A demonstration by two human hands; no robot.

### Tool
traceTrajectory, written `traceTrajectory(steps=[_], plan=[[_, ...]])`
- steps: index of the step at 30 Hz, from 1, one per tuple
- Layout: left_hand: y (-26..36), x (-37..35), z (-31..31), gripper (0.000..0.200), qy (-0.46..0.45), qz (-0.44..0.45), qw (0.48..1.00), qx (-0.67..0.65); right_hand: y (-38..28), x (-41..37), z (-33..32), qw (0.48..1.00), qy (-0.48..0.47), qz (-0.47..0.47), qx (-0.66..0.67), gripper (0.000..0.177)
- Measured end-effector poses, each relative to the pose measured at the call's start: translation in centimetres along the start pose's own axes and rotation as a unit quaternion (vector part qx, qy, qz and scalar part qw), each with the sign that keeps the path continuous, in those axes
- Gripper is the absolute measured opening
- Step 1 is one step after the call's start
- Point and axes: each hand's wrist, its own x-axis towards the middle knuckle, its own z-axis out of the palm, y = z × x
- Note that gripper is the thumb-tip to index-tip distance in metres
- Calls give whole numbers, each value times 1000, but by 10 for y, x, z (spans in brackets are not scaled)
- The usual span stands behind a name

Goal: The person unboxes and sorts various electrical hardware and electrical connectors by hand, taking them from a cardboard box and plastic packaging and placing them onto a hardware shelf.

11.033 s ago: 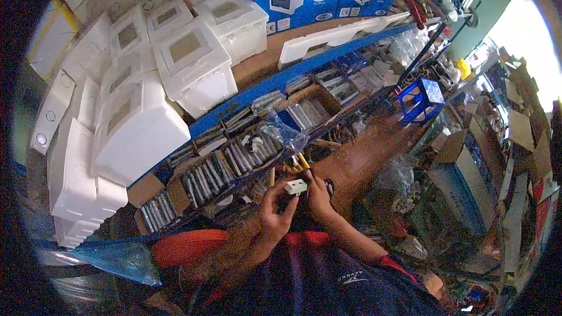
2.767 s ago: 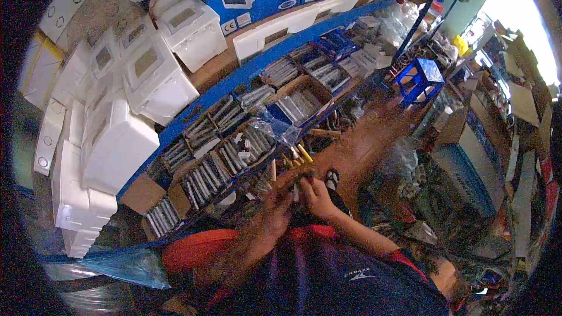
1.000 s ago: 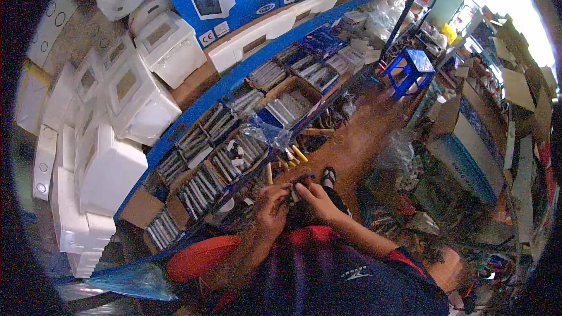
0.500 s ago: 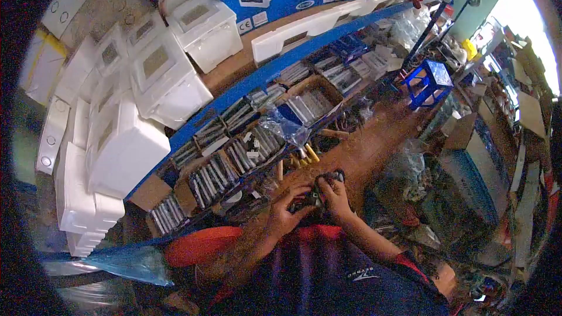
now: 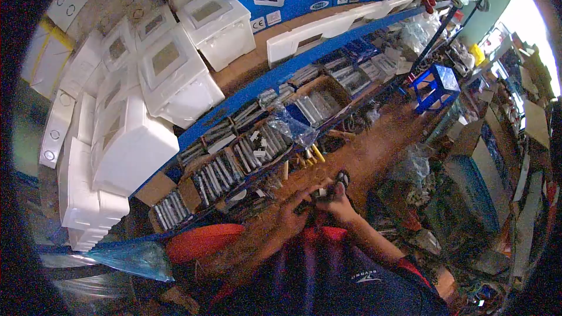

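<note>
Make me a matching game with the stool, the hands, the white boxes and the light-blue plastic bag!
Things:
1. Stool
2. Left hand and right hand
3. White boxes
4. Plastic bag

Where or how:
A. Close together, just past the dark shirt
B. Light blue, near the picture's bottom left
C. Blue, standing by the brown floor
D. Crowded on the wooden shelf

Right pairs: 1-C, 2-A, 3-D, 4-B

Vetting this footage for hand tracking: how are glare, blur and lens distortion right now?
Head view: the bright opening at far right is blown out; the lens bends the blue shelf edge and leaves dark corners; grain speckles the shadows; left hand and right hand look soft, so whatever is between them can't be made out.
</note>
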Motion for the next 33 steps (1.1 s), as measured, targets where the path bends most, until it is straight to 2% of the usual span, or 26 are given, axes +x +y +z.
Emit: traceTrajectory(steps=[4,7,10,13,16,19,22,25,28,32,33], plan=[[-5,-2,5,47,7,26,1000,10,-13,3,8,993,92,64,-45,27],[-1,-5,7,50,26,39,997,68,-2,8,-4,991,111,69,-32,21],[-4,-3,8,51,13,14,998,66,-1,10,-4,975,172,136,-35,25],[-18,-2,9,50,41,-73,994,-71,-15,2,11,986,49,-28,-154,25],[-16,0,8,49,63,-37,992,-105,-4,1,4,984,56,-28,-166,24],[-36,-7,6,47,30,-7,999,-36,8,8,-4,995,54,-4,-83,26],[-9,-1,5,47,32,-15,999,-25,-2,10,3,976,189,103,2,31],[-5,4,4,45,40,4,999,36,4,13,1,964,205,161,54,34],[-32,6,5,45,90,-8,996,-20,18,2,2,988,109,14,-106,34],[-34,0,4,42,53,-9,999,2,-1,4,7,995,84,46,0,32],[-35,-2,8,44,58,-16,998,-7,-3,7,6,991,101,81,-19,31]])
